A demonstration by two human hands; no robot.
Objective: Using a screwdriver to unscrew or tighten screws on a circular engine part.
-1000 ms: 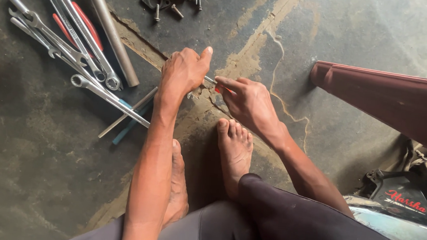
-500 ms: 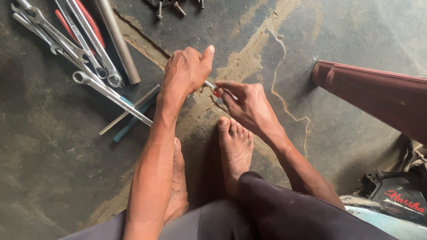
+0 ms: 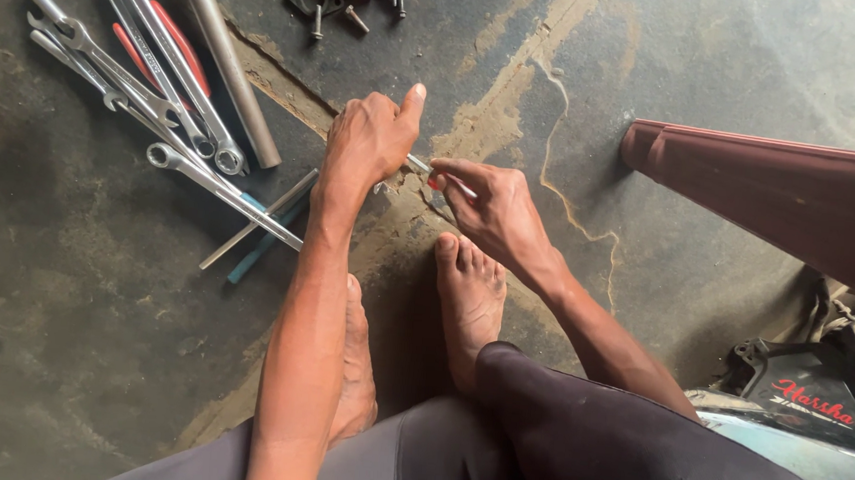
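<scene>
I squat on a concrete floor with both bare feet in view. My left hand (image 3: 369, 141) is closed around a small metal part, with the thumb sticking up. My right hand (image 3: 485, 204) pinches a thin metal tool with a red bit (image 3: 436, 179) that reaches across to the left hand. The two hands meet just beyond my toes. What the left fist hides I cannot make out.
Several long wrenches (image 3: 148, 80) and a metal pipe (image 3: 225, 55) lie at the upper left, beside a thin rod (image 3: 256, 218). Loose bolts and a shackle (image 3: 329, 3) lie at the top. A dark red metal panel (image 3: 781, 200) and motorcycle parts (image 3: 807, 407) stand on the right.
Both hands stay together at the same spot; the fingers shift only slightly and the view has drifted a little.
</scene>
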